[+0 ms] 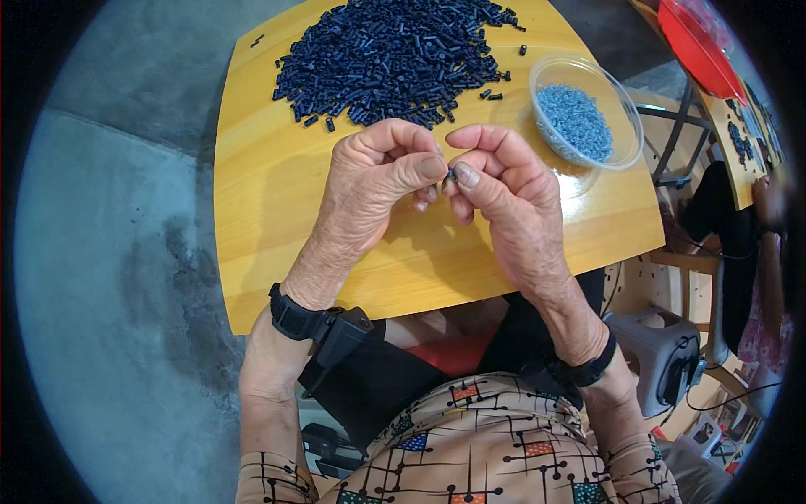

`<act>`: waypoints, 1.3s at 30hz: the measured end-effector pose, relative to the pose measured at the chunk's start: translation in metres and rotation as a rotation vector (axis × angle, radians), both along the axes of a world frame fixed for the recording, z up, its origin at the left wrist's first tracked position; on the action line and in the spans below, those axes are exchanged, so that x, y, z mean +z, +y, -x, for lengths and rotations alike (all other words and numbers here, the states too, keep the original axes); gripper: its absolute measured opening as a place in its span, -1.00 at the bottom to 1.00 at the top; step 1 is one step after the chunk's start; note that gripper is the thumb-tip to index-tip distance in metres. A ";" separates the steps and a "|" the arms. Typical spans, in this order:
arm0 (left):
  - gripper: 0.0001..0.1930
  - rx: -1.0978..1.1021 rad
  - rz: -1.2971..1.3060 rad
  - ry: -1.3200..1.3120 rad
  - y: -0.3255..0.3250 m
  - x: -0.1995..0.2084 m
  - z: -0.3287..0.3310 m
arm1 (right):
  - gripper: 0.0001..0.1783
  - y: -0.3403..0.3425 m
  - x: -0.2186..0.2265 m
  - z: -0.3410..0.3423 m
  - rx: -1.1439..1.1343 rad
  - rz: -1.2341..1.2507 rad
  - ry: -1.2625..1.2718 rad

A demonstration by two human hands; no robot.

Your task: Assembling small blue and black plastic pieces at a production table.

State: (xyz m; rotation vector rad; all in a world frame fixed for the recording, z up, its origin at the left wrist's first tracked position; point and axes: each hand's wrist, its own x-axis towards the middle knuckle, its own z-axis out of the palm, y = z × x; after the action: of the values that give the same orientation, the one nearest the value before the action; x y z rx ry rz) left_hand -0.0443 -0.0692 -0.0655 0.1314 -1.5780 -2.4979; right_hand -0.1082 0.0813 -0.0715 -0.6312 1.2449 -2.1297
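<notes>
My left hand (374, 181) and my right hand (512, 189) meet over the middle of the wooden table (277, 244), fingertips pinched close together. Between them shows a tiny dark piece (450, 175), mostly covered by the fingers. My right thumb and finger press on it; the left thumb and index finger come together right beside it, and what they grip is hidden. Just beyond the hands lies a big heap of small black cylindrical parts (386, 63). Right of my right hand stands a clear round plastic bowl (625, 139) with many small, translucent bluish pieces (575, 122) in it.
A few loose black parts (491, 96) lie between heap and bowl. At the right, another table (729, 172) bears a red basin (701, 50) and more black parts, with another person's arm (768, 206) beside it. A grey plastic stool (655, 353) stands below on the right.
</notes>
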 end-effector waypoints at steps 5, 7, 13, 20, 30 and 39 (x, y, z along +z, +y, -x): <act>-0.85 0.018 0.083 -0.003 0.002 0.003 0.000 | -0.79 0.002 0.000 0.001 -0.035 -0.019 0.050; -0.85 0.019 0.125 -0.018 0.002 0.006 -0.001 | -0.82 0.004 0.003 0.004 -0.034 -0.036 0.061; -0.82 0.043 0.351 0.001 0.003 0.010 -0.005 | -0.86 0.010 0.007 0.013 0.023 -0.089 0.057; -0.85 0.078 0.567 0.038 0.006 0.010 -0.004 | -0.86 0.011 0.007 0.017 0.028 -0.164 0.063; -0.95 0.106 0.577 -0.052 0.020 0.017 -0.018 | -0.84 0.013 0.008 0.007 -0.020 -0.258 0.275; -0.94 0.092 0.519 -0.150 0.022 0.004 -0.050 | -0.84 0.020 0.014 -0.001 0.185 -0.373 0.176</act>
State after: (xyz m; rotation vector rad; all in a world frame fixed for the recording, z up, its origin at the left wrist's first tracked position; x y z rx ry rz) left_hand 0.0062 -0.0472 -0.0612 0.3117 -2.1654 -1.9703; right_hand -0.1068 0.1012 -0.0575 -0.7452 1.5637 -1.6610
